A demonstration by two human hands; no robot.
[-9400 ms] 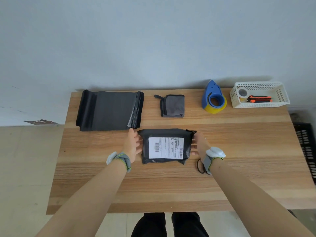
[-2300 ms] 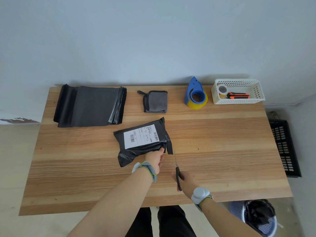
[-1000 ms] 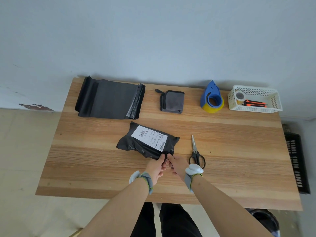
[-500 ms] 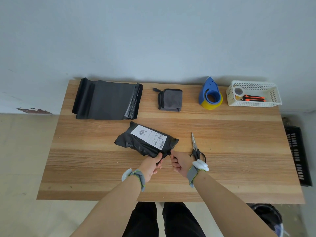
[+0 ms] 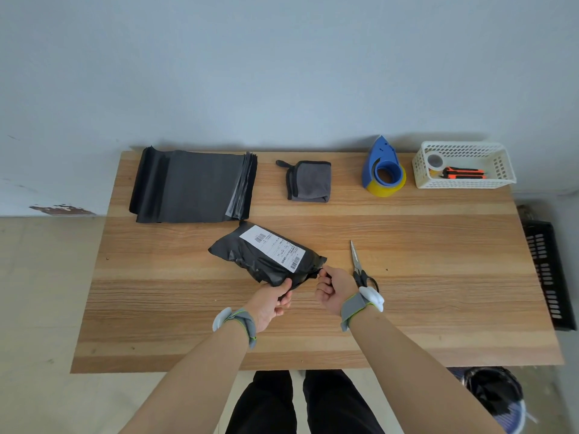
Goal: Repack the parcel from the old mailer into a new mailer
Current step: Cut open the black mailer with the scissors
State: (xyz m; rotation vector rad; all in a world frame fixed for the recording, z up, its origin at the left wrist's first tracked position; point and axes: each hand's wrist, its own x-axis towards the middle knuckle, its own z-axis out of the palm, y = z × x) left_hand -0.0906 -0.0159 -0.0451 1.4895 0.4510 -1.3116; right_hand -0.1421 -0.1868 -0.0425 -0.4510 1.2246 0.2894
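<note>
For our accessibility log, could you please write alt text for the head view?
Both hands, left hand and right hand, pinch the near end of a labelled black mailer on a wooden table. Scissors lie beside the right hand; new mailers are stacked behind.

two bare forearms, no sleeves. left hand (image 5: pixel 270 303): no glove, no rings seen. left wrist: grey fabric strap (image 5: pixel 246 322) with lime-green edging, white rounded pod (image 5: pixel 221 317) on outer side. right hand (image 5: pixel 333 288): no glove. right wrist: matching grey strap (image 5: pixel 352 306), lime-green trim, white rounded pod (image 5: pixel 372 298) on outer side, its surface smooth, markings too small to tell. black trousers (image 5: pixel 300 402) on both legs at bottom of view.
</note>
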